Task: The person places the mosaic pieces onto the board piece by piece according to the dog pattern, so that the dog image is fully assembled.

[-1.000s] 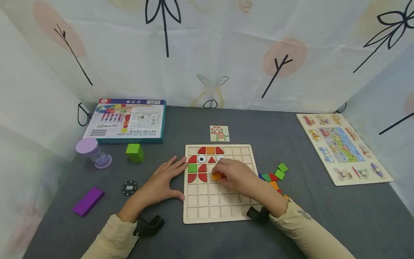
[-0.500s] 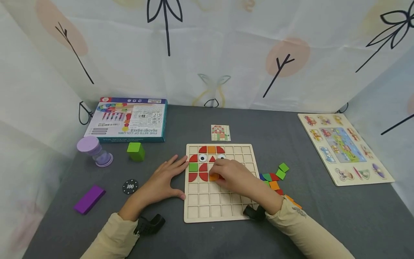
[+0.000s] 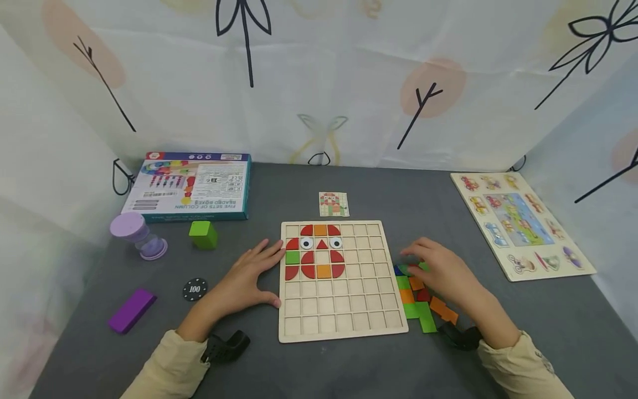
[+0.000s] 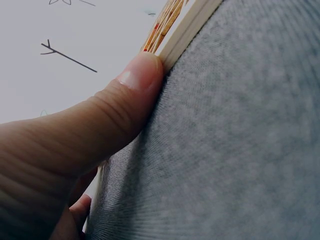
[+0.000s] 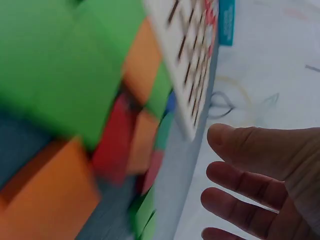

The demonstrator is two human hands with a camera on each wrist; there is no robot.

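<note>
A wooden grid board (image 3: 344, 316) lies mid-table, its upper left cells filled with red quarter-round tiles, two eye tiles, a red triangle, a green square (image 3: 292, 257) and orange squares, the lower one (image 3: 324, 271) under the triangle. My left hand (image 3: 246, 277) rests with spread fingers along the board's left edge, thumb (image 4: 135, 80) at its side in the left wrist view. To the right of the board, my right hand (image 3: 443, 269) hovers over a pile of loose green, orange, red and blue tiles (image 3: 426, 317). Its fingers (image 5: 240, 217) are relaxed with nothing between them.
A small pattern card (image 3: 333, 204) lies behind the board. At left are a flat box (image 3: 189, 188), a lilac hourglass (image 3: 139, 235), a green cube (image 3: 203, 235), a black token (image 3: 195, 289) and a purple block (image 3: 132, 311). A picture puzzle board (image 3: 523, 227) lies at right.
My right hand has left the orange tile in the board below the triangle and moved right to the loose tiles. The left hand stays at the board's edge.
</note>
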